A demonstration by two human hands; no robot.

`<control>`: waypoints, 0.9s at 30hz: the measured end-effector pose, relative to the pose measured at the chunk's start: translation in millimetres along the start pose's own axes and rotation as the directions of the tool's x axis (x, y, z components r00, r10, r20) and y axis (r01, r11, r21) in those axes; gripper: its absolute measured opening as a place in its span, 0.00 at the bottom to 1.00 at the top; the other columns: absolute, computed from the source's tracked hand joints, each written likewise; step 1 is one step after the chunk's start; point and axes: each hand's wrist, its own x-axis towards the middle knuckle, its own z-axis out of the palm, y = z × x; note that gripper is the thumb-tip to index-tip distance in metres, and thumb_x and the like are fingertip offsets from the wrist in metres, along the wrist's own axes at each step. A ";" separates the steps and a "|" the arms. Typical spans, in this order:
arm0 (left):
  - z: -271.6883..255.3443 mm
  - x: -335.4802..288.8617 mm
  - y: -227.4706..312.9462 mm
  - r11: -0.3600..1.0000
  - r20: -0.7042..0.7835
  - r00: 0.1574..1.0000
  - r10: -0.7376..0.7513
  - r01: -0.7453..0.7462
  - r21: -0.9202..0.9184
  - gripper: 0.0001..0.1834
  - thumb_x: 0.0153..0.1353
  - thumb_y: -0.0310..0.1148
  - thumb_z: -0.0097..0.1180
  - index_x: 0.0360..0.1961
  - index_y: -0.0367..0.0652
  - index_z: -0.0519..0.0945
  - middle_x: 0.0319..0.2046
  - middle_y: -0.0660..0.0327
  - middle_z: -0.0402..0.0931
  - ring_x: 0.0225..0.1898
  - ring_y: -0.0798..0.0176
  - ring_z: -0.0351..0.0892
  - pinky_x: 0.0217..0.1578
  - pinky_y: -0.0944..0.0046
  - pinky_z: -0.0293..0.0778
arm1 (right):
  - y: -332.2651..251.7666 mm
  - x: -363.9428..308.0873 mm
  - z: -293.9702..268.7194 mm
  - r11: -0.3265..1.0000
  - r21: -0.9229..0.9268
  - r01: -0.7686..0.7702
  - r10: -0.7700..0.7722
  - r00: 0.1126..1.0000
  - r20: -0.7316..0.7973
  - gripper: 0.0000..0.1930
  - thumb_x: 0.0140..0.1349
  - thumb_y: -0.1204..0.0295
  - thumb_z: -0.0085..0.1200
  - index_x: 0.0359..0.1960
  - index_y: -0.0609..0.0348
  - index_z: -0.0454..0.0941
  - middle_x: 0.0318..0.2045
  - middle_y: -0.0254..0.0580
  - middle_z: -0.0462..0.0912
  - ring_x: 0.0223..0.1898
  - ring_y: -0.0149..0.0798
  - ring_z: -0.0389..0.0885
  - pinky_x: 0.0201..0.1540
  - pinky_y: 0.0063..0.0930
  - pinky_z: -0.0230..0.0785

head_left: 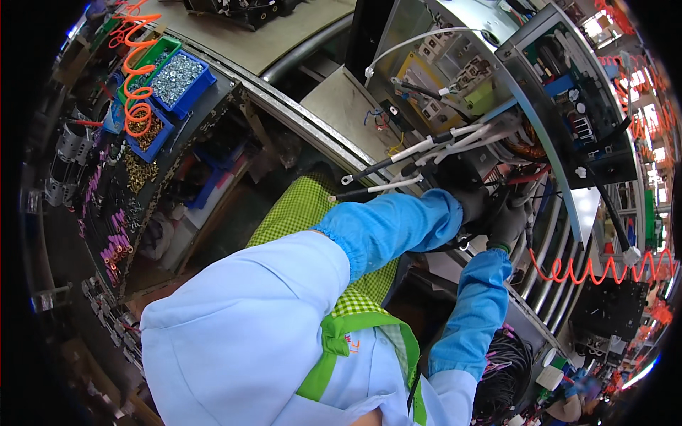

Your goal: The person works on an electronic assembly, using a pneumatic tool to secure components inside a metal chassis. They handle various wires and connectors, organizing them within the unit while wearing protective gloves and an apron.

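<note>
Both my hands wear dark gloves below blue sleeve covers and reach into the lower part of an open metal cabinet (543,135). My left hand (474,204) is among dark parts beneath a bundle of thick white cables (455,148); its fingers are hidden. Close beside it, my right hand (509,224) is bent closed near the cabinet's lower edge, and whatever it grips is hidden. A red coiled hose (575,273) runs up to just beside this hand. Red wires and a copper-coloured coil (527,148) lie above the hands. Cable ends with ring lugs (347,180) stick out to the left.
On the left, a workbench (186,145) carries a blue bin of metal fasteners (177,79), a green bin (162,48) and loose brass-coloured parts (139,172). An orange coiled hose (136,92) hangs over it. Metal rollers (548,266) run beneath the cabinet. Black cables (506,373) lie at lower right.
</note>
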 end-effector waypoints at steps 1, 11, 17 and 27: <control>7.1 -0.4 -7.2 0.997 -0.083 0.997 0.002 0.004 0.078 0.20 0.60 0.49 0.47 0.44 0.47 0.77 0.44 0.52 0.78 0.45 0.46 0.78 0.47 0.54 0.72 | 0.8 1.2 4.0 1.000 0.017 0.010 -0.009 0.999 -0.035 0.25 0.52 0.54 0.60 0.45 0.61 0.78 0.44 0.52 0.78 0.48 0.51 0.77 0.48 0.38 0.67; 5.2 -11.3 -9.6 0.996 -0.117 0.990 0.083 -0.085 -0.006 0.18 0.62 0.46 0.44 0.49 0.50 0.73 0.46 0.48 0.76 0.48 0.43 0.75 0.50 0.51 0.70 | -9.6 1.5 -6.9 0.989 0.041 -0.144 0.139 0.985 0.100 0.23 0.55 0.55 0.57 0.41 0.63 0.80 0.39 0.55 0.82 0.44 0.54 0.80 0.44 0.42 0.70; 0.5 1.6 -6.0 0.982 0.019 1.000 0.010 -0.014 0.191 0.19 0.65 0.44 0.40 0.51 0.45 0.71 0.49 0.47 0.74 0.49 0.43 0.74 0.51 0.54 0.70 | -0.4 4.2 6.2 0.984 0.118 -0.130 0.128 0.991 0.030 0.19 0.53 0.60 0.59 0.41 0.61 0.79 0.36 0.54 0.82 0.41 0.56 0.79 0.44 0.45 0.69; 4.9 4.0 -33.0 0.992 0.049 0.993 0.110 -0.107 -0.059 0.23 0.61 0.41 0.48 0.57 0.52 0.67 0.49 0.46 0.74 0.51 0.41 0.73 0.51 0.52 0.70 | -15.7 2.1 -5.3 0.977 0.016 -0.214 0.213 0.975 0.062 0.24 0.50 0.55 0.60 0.49 0.46 0.77 0.43 0.53 0.79 0.45 0.55 0.78 0.46 0.46 0.70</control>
